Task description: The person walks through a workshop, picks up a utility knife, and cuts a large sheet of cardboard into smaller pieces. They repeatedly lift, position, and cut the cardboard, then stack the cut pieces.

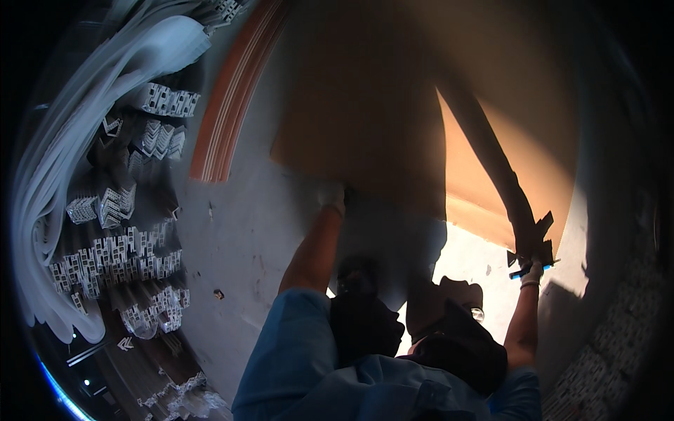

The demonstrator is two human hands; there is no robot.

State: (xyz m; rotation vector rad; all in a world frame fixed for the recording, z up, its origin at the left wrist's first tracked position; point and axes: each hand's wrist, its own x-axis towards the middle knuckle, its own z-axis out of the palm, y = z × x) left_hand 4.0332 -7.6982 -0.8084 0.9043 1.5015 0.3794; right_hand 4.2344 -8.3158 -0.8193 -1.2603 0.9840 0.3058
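Note:
A large brown cardboard sheet [351, 133] lies in front of me, its left part in deep shade and its right part brightly lit. My left hand [333, 198], in a pale glove, is at the sheet's near edge. Its fingers are too dark to make out. At the sheet's near right corner, my right hand [532, 274], also gloved, is closed around a slim blue object [519, 273] whose kind I cannot make out. A long dark band [495, 151] crosses the lit cardboard toward the right hand, ending in jagged dark shapes.
To the left, bundles of pale metal profiles [116, 259] are stacked with their ends facing me. Translucent plastic sheeting [70, 133] drapes along them. A strip of reddish-brown panels [235, 98] lies on the grey floor [239, 245]. More profile ends [597, 372] show dimly at the lower right.

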